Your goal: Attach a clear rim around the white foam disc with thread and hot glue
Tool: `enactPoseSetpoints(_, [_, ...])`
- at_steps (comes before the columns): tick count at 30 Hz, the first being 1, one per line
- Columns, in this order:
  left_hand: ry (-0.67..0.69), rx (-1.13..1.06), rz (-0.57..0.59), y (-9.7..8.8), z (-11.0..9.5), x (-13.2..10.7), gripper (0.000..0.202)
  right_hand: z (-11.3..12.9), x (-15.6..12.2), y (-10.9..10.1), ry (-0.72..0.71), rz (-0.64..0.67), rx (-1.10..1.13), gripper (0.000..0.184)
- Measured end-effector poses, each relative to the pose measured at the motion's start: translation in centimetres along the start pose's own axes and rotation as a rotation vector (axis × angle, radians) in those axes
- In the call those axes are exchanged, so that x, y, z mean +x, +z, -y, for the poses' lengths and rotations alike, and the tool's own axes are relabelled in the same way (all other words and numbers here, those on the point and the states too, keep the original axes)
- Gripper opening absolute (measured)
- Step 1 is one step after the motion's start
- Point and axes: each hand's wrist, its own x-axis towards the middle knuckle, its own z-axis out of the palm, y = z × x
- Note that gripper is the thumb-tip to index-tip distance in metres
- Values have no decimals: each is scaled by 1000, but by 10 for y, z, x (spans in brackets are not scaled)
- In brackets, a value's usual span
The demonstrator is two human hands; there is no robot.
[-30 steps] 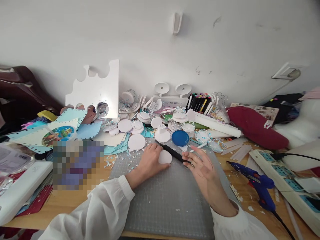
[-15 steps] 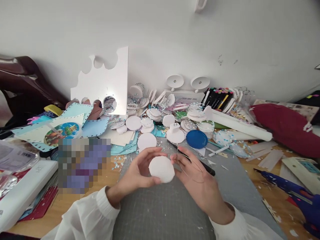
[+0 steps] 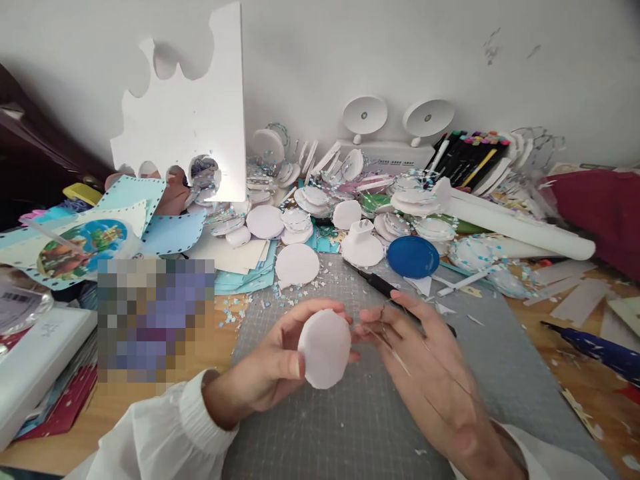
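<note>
A white foam disc (image 3: 326, 349) with a rough-cut edge is in my left hand (image 3: 273, 363), thumb on its near left side and fingers behind it. The disc stands tilted on edge above the grey cutting mat (image 3: 300, 433). Just to its right is my right hand (image 3: 417, 357), with its fingertips close to the disc's edge. Thin wire (image 3: 395, 350) runs in loose strands from those fingertips over the back of the hand. Some blur covers these strands, and the ends are hard to make out. A black pen-like tool (image 3: 377, 285) lies partly hidden behind my right hand.
Behind the hands are a white disc (image 3: 297, 265), a blue round lid (image 3: 413, 257) and a white plug adapter (image 3: 361, 231). Several wire-wrapped discs (image 3: 315, 198) are piled farther back. A cut-out white board (image 3: 185, 120) stands left; a blue glue gun (image 3: 590, 348) lies right.
My right hand has moved slightly right, away from the disc, its wire strands spreading. The disc has turned more on edge in my left hand. The camera view has tilted down and come closer.
</note>
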Motion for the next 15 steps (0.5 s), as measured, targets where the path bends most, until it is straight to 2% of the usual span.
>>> enactPoseSetpoints(3, [-16, -30, 28, 6, 3, 3, 57, -1, -7, 0, -197, 44, -314, 90])
enactPoseSetpoints(5, [23, -8, 37, 7, 5, 4, 59, -3, -11, 2, -279, 16, -435, 94])
enactPoseSetpoints(9, [105, 80, 72, 4, 9, 6, 73, -7, -12, 4, -333, -73, -484, 95])
enactPoseSetpoints(15, [98, 134, 57, 5, 10, 4, 72, -4, -8, 4, -369, -79, -532, 91])
